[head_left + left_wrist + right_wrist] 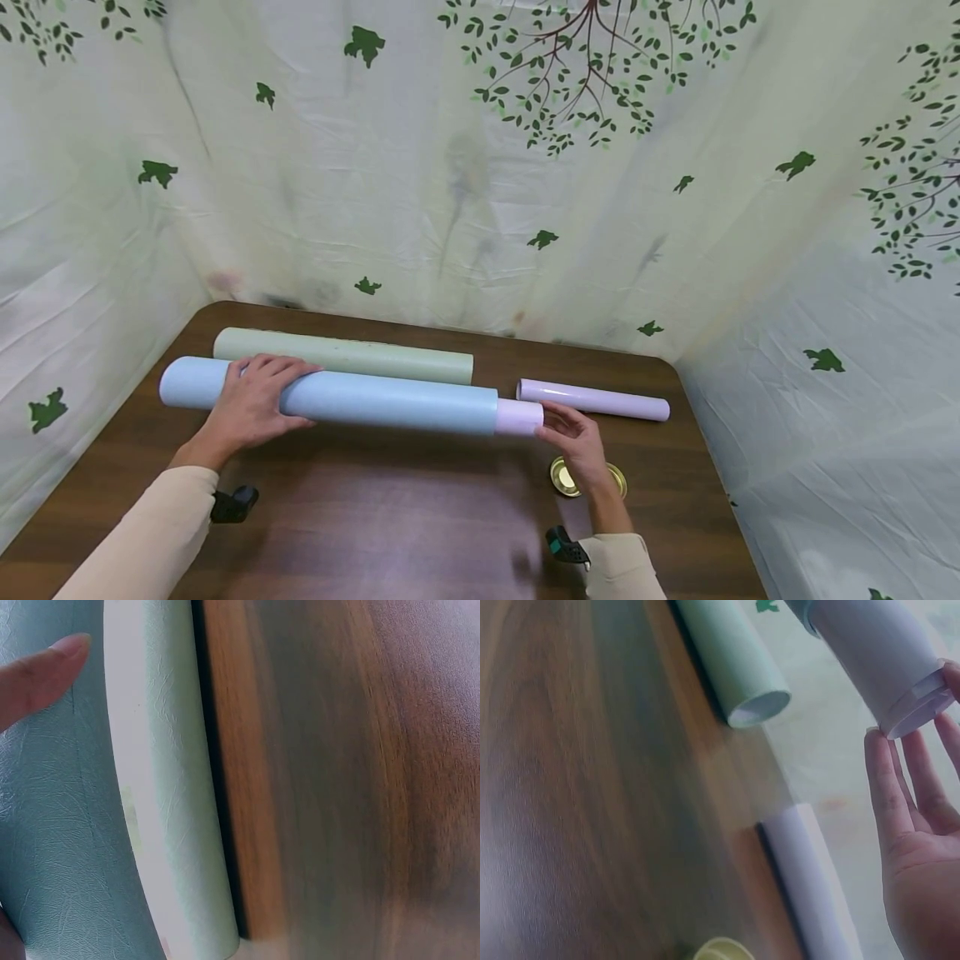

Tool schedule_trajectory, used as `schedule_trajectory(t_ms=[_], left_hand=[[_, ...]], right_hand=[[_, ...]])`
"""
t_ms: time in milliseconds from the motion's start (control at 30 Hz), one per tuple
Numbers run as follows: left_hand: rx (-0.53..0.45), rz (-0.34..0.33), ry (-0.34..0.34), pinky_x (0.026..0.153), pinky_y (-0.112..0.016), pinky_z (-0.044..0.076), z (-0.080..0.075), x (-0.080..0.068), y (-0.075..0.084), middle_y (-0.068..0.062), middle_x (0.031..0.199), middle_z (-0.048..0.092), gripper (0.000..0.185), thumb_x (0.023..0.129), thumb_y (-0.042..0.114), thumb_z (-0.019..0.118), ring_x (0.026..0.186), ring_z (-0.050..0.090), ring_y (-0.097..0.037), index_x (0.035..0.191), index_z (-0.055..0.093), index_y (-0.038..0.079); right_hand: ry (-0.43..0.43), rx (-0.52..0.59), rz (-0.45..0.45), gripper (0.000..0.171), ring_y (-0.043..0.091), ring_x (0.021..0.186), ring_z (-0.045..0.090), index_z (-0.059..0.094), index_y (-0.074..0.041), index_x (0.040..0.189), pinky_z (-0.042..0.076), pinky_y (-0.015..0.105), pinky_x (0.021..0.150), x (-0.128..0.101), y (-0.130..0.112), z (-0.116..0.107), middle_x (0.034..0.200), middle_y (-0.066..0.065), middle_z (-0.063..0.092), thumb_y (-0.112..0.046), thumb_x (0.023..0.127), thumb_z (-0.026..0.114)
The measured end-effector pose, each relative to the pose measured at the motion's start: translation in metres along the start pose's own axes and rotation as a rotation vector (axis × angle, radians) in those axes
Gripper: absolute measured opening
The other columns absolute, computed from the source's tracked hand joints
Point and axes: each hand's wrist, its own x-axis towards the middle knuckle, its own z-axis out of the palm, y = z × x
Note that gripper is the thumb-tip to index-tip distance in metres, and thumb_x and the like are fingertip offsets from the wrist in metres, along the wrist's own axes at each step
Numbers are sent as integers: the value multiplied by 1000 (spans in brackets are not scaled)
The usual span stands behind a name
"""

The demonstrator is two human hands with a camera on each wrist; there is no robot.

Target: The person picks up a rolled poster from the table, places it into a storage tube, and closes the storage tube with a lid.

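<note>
My left hand [258, 400] grips a long light-blue tube [390, 400] from above, near its left part. In the left wrist view the tube [75, 847] has a wrinkled, leather-like surface, with one fingertip lying on it. A pale lavender roll [517, 417] sticks out of the tube's right end. Around the roll's outer rim, the fingertips and thumb of my right hand [573, 437] hold it, palm facing the open end. In the right wrist view the lavender roll [885, 660] shows a layered edge at its mouth. How far it reaches inside the blue tube is hidden.
Behind the blue tube a pale green tube [352, 354] lies on the brown wooden table [360, 517]. A thinner lavender tube [600, 400] lies at the right. Gold round lids [564, 477] lie partly behind my right wrist. Leaf-printed curtains [420, 208] surround the table.
</note>
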Motion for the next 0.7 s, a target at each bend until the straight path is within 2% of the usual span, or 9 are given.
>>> schedule_trajectory(t_ms=[100,300,700], left_hand=[[1,-4,-7,85,-60,28,0,0,0,-15,114,62,74,53,31,93,107,49,-39,118,63,14],[4,-18,-23,85,-61,27,-1,0,0,-16,115,62,74,53,33,93,107,49,-39,118,63,15],[5,-13,-13,86,-60,28,1,1,0,-15,115,62,74,52,32,93,107,49,-39,118,63,15]], right_hand=[[11,-13,13,41,15,97,66,60,11,117,53,27,79,2,0,5,104,4,69,16,78,67],[-6,-37,37,50,16,100,64,46,24,124,53,28,81,6,0,14,106,1,68,17,78,66],[-9,-91,55,48,18,102,63,48,22,123,53,27,82,11,4,27,108,1,67,16,79,67]])
